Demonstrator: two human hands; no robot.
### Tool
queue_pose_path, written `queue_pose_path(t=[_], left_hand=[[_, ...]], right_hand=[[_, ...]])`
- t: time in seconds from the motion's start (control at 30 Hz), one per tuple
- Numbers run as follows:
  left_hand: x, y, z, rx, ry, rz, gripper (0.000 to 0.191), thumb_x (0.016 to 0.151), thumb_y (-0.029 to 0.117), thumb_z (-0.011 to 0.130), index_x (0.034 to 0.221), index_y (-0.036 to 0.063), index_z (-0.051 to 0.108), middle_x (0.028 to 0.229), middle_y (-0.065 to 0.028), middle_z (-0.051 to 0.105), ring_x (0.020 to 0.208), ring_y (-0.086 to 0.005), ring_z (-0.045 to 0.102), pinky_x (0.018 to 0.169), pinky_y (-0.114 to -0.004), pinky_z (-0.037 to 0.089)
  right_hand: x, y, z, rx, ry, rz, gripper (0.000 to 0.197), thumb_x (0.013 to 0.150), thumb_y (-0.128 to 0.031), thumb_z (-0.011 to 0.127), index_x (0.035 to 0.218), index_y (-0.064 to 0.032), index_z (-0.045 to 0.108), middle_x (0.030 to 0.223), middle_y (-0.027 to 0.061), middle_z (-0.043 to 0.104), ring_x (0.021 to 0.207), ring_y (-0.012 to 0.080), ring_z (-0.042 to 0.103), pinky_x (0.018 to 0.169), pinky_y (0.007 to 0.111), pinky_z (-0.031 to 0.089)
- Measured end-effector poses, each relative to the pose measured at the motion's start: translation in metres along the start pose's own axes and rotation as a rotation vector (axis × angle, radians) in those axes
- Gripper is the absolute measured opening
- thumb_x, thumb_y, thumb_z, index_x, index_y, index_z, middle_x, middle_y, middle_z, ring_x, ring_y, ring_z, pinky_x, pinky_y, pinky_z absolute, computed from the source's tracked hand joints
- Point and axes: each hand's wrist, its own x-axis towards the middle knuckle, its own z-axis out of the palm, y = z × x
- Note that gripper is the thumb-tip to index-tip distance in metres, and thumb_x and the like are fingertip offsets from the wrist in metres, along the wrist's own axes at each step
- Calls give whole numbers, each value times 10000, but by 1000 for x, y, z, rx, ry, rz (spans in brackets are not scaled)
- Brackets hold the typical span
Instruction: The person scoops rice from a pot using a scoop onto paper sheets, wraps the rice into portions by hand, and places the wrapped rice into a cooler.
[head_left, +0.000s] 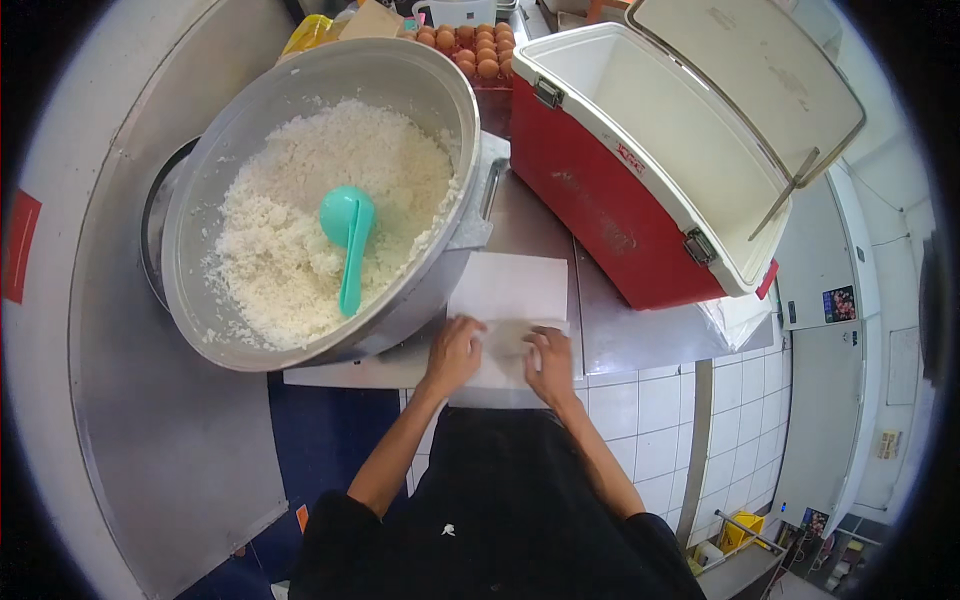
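White paper sheets (510, 289) lie on the work surface in front of me. Closer to my body, a blurred paper fold or edge (511, 352) spans the space between my hands. My left hand (456, 351) is at its left side with fingers bent. At the right side is my right hand (550, 363), its fingers curled toward the paper. Blur hides whether either hand grips the sheet. Left of the paper, a large metal pot (315, 360) tilts toward me, full of cooked white rice (277, 277). A turquoise rice scoop (351, 225) rests on the rice.
A red and white cooler box (592, 217) stands at the right, its lid (765, 67) raised. Behind the pot sit brown eggs (487, 56) in a tray. Clear plastic bags (735, 319) lie under the cooler's near corner. The metal counter (637, 345) ends just before me.
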Motion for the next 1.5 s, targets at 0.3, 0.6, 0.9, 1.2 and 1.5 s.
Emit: queue_pose_path(t=[0.3, 0.6, 0.9, 1.2, 1.5], left_hand=[[-3, -39, 27, 12, -163, -427, 435, 887, 350, 645, 1115, -20, 631, 1067, -293, 673, 1010, -448, 656, 880, -510, 510], [-37, 6, 51, -1188, -33, -1084, 416, 988, 262, 575, 1290, -24, 556, 1175, -177, 660, 933, -232, 686, 884, -431, 560], [7, 23, 25, -770, 23, -362, 557, 902, 154, 563, 1447, 152, 450, 1549, -192, 323, 1011, -357, 658, 921, -422, 530], [44, -9, 13, -23, -202, 171, 134, 850, 80, 618, 975, 35, 631, 983, -134, 651, 930, -349, 619, 832, -454, 488], [24, -33, 36, -153, -19, -94, 113, 929, 122, 611, 953, 12, 605, 885, -188, 656, 810, -375, 660, 729, -448, 511]], right_hand=[[-13, 6, 40, -81, -298, -238, 447, 985, -251, 444, 1369, -32, 513, 1519, 156, 407, 1480, 345, 248, 1202, 608, 87], [-16, 10, 28, 24, -343, -203, 474, 996, -298, 436, 1369, -19, 526, 1549, 161, 374, 1500, 349, 211, 1215, 585, 45], [-45, 4, -2, -97, -9, 83, 330, 777, -90, 733, 1076, -10, 621, 1109, 138, 601, 1049, 340, 548, 908, 464, 412], [-7, 15, -14, 194, 109, -74, 91, 885, -93, 672, 878, -3, 665, 1034, 159, 692, 971, 349, 633, 844, 431, 492], [4, 43, 17, 200, 146, 306, 206, 960, -142, 570, 936, 38, 668, 775, 200, 624, 690, 299, 607, 658, 389, 470]])
